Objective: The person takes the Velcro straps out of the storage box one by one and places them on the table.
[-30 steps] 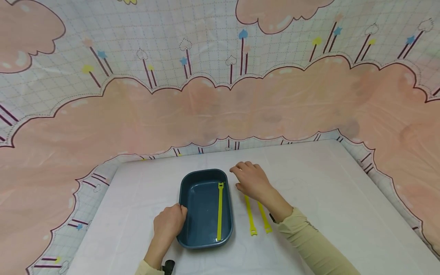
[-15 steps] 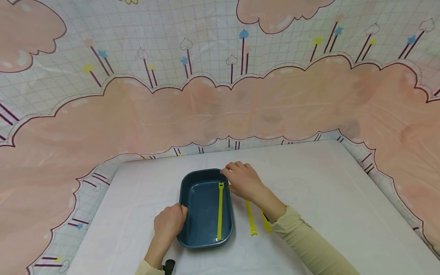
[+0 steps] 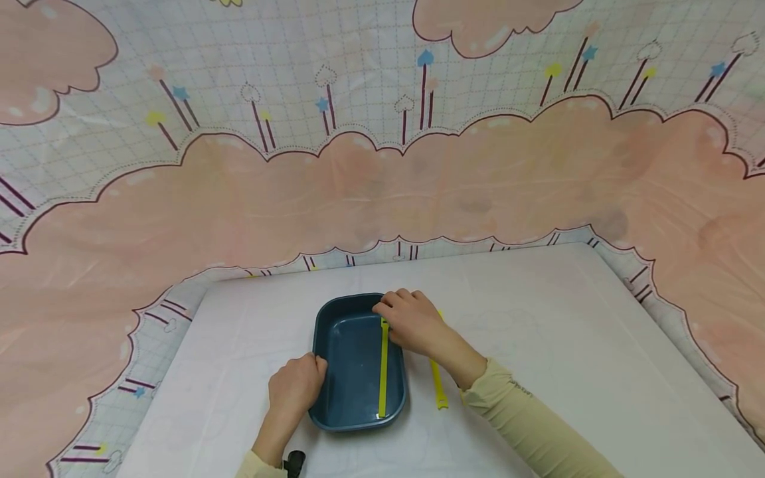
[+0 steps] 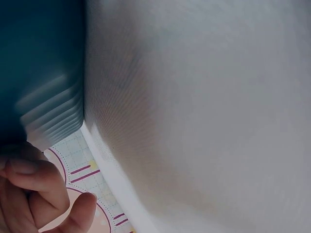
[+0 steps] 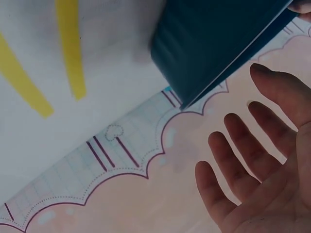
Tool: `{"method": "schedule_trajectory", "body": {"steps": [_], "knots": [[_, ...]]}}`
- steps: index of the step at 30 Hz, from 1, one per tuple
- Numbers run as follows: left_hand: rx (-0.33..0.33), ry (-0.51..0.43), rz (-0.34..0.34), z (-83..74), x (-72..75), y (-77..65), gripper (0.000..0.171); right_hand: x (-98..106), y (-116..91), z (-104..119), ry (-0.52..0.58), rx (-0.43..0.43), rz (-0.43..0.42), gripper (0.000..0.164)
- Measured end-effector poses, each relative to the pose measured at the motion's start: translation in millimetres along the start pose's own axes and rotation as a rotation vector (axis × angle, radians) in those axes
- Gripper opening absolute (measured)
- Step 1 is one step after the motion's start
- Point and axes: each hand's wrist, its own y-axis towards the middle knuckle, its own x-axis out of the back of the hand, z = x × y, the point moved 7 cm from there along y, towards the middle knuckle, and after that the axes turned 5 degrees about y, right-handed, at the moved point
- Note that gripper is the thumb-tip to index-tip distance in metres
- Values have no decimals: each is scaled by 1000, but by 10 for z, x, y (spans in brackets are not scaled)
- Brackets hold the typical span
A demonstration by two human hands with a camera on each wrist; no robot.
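A dark blue rectangular tray [image 3: 349, 372] lies on the white table in the head view. My left hand [image 3: 295, 385] grips its left rim with curled fingers. Inside, along the right wall, lies a flat yellow cable strap [image 3: 383, 375] with a slotted end. Over the far right rim hovers my right hand [image 3: 411, 323], overlapping the strap's far end from above. In the right wrist view its fingers [image 5: 245, 155] are loosely bent and hold nothing. Another yellow strap [image 3: 439, 385] lies on the table right of the tray, partly under my right arm. Two yellow straps [image 5: 72, 48] show in the right wrist view.
The white table [image 3: 568, 318] extends around the tray. A patterned cloth [image 3: 335, 199] with clouds and stars hangs behind it and along its sides. A black wrist-worn piece [image 3: 295, 463] sits by my left sleeve.
My right hand has moved left from above the table straps to over the tray's right rim. Its forearm now covers most of one table strap. The left hand and tray have stayed still.
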Motion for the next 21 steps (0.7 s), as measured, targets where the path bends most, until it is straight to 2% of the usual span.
{"method": "schedule_trajectory", "body": {"steps": [9, 21], "knots": [[7, -4, 8, -2, 6, -3, 35, -70, 16, 93, -18, 52, 32, 41], [11, -5, 9, 4, 18, 0, 35, -232, 79, 214, -97, 84, 160, 47]]}}
